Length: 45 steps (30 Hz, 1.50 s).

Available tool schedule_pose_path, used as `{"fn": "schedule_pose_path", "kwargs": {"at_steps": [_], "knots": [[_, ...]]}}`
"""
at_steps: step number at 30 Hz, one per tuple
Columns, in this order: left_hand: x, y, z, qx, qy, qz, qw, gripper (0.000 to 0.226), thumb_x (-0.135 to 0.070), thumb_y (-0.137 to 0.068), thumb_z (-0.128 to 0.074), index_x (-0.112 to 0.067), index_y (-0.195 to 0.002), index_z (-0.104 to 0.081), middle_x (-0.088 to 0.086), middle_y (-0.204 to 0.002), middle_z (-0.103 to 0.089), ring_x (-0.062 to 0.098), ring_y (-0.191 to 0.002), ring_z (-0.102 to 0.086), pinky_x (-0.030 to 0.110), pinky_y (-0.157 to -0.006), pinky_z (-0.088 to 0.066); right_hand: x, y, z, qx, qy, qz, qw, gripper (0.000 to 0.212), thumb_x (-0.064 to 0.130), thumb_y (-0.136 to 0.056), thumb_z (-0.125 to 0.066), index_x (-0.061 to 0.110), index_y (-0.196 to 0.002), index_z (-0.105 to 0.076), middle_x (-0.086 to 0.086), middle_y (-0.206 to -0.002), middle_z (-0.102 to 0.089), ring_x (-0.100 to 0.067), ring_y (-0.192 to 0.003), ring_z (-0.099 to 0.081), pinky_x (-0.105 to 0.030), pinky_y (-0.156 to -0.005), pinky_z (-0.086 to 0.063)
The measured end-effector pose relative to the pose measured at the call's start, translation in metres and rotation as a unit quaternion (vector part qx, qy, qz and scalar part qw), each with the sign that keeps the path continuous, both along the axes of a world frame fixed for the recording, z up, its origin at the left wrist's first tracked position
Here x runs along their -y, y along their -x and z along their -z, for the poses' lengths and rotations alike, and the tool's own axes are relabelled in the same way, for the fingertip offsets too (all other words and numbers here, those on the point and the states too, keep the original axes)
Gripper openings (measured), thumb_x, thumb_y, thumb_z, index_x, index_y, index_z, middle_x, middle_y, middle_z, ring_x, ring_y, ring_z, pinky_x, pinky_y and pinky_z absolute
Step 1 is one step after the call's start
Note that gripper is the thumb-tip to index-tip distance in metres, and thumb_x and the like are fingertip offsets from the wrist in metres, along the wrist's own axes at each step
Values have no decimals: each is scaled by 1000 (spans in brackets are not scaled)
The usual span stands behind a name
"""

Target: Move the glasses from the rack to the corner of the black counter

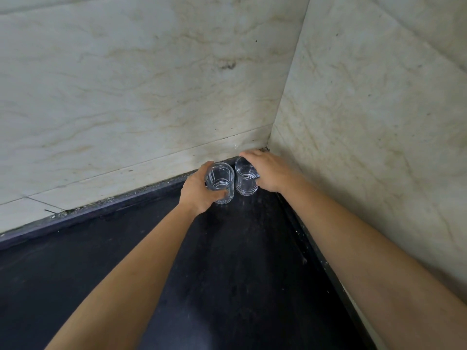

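Bare forearms reach over a glossy black counter [240,261] into a marble-tiled corner.
Left hand [199,190] grips one clear ribbed glass [219,184]; right hand [267,170] grips another [245,176], side by side.

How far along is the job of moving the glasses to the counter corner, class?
Looks done: two glasses have reached the corner of the black counter. In hand: the left hand grips the left glass; the right hand grips the right glass. Left: letting go. The rack is out of view.

Left hand [199,189], right hand [267,173]: bare, no gloves, rings or watch visible. Both forearms bare to frame edge; no sleeves visible.
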<state>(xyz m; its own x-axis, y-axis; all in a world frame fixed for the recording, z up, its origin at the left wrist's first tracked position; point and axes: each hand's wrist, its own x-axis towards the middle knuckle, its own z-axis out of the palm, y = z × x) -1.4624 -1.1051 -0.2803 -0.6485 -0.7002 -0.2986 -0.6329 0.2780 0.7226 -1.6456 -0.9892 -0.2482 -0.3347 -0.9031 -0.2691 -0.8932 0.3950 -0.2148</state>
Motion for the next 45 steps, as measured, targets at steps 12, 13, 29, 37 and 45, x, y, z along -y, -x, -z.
{"fn": "schedule_pose_path", "kwargs": {"at_steps": [12, 13, 29, 37, 45], "knots": [[-3, -68, -123, 55, 351, 1, 935, 74, -54, -100, -36, -16, -158, -11, 17, -166, -9, 36, -153, -4, 59, -120, -12, -16, -49, -104, -31, 192, 61, 979, 71, 29, -106, -43, 19, -163, -2, -12, -171, 9, -33, -158, 2, -51, -127, -13], [-2, -81, -145, 37, 402, -27, 914, 71, -54, -101, -34, -15, -158, -15, 19, -165, -12, 37, -153, -6, 60, -120, -11, -12, -58, -123, -33, 234, 61, 970, 68, 38, -107, -39, 17, -163, -6, -13, -171, 6, -33, -158, 1, -50, -128, -12], [-173, -513, -291, 202, 526, -388, 729, 68, -52, -100, -37, -15, -156, -24, 23, -163, -14, 41, -151, -11, 65, -116, -13, 22, -436, -257, 24, 440, -280, 853, 82, 61, -101, -37, 20, -163, -2, -20, -170, 7, -39, -157, 3, -56, -126, -4], [-402, -803, -322, 278, 501, -546, 611, 69, -52, -98, -40, -19, -157, -22, 19, -165, -14, 37, -152, -10, 64, -117, -12, -99, -781, -286, 126, 468, -466, 740, 83, 61, -100, -41, 18, -163, -9, -19, -170, 1, -38, -157, -3, -56, -126, -7], [-683, -1011, -312, 389, 377, -690, 480, 71, -56, -97, -32, -19, -157, -22, 18, -165, -13, 36, -152, -11, 63, -118, -14, -301, -1110, -274, 240, 391, -643, 614, 83, 59, -97, -46, 17, -162, -17, -19, -170, -7, -40, -156, -13, -59, -123, -15]]}}
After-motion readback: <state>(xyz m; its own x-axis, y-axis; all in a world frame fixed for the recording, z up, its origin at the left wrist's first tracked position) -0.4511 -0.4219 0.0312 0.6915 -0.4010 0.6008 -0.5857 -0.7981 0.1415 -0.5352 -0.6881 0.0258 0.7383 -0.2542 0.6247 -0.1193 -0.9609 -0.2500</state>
